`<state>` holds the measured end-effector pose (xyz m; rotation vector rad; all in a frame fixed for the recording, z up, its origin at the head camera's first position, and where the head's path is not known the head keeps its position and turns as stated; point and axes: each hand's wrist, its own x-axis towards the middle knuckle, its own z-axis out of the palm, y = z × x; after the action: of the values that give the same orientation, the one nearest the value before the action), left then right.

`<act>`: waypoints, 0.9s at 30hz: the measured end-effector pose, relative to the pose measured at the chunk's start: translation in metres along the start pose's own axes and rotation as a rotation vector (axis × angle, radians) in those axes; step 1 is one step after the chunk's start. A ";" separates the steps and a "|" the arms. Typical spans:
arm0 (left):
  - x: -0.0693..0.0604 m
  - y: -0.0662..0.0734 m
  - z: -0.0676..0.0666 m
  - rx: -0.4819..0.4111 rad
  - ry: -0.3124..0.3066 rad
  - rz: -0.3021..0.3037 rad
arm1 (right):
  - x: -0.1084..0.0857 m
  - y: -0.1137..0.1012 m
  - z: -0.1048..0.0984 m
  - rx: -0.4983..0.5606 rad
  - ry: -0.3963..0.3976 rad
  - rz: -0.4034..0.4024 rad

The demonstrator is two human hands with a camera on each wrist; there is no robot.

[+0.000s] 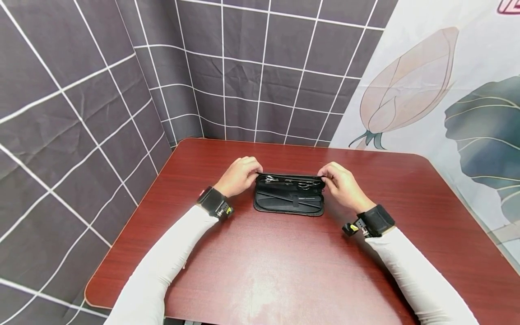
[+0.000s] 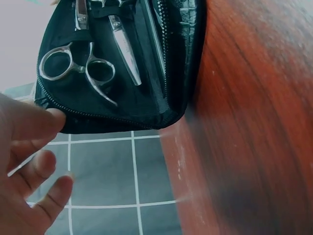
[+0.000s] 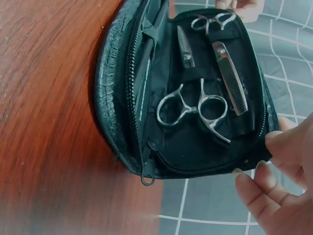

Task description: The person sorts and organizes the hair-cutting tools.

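Observation:
A black zip case (image 1: 260, 205) lies unfolded on the table, its far flap raised. My left hand (image 1: 240, 175) pinches the flap's far left corner; my right hand (image 1: 342, 186) pinches the far right corner between thumb and fingers. Strapped inside the flap are two silver pairs of scissors: hairdressing scissors (image 3: 194, 109) with their finger loops towards my right hand, and thinning scissors (image 3: 230, 81) with a toothed blade, whose loops (image 2: 57, 63) point towards my left hand. A long black item with small pale lettering, perhaps a comb (image 1: 310, 199), sits in the near half.
The reddish-brown wooden table (image 1: 260, 262) carries the case near its far side. Behind and to the left hangs a dark grey cloth (image 1: 243, 76) with white grid lines. A white cloth with a printed flower (image 1: 406, 85) hangs at the right.

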<state>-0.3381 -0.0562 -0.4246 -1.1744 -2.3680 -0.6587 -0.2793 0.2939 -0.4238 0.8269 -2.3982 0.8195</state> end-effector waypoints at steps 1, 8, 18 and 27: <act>0.000 0.000 0.001 0.001 -0.010 -0.003 | 0.000 0.000 0.000 0.005 -0.008 -0.002; 0.002 0.000 0.000 -0.035 -0.100 -0.039 | 0.001 -0.001 -0.008 0.017 -0.094 -0.018; 0.001 0.007 -0.007 -0.073 -0.255 -0.085 | 0.002 -0.004 -0.015 0.018 -0.198 0.007; 0.001 0.010 -0.011 -0.124 -0.370 -0.058 | 0.001 -0.002 -0.020 0.086 -0.335 0.016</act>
<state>-0.3288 -0.0565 -0.4130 -1.3864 -2.7077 -0.6632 -0.2742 0.3056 -0.4084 1.0524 -2.6767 0.8524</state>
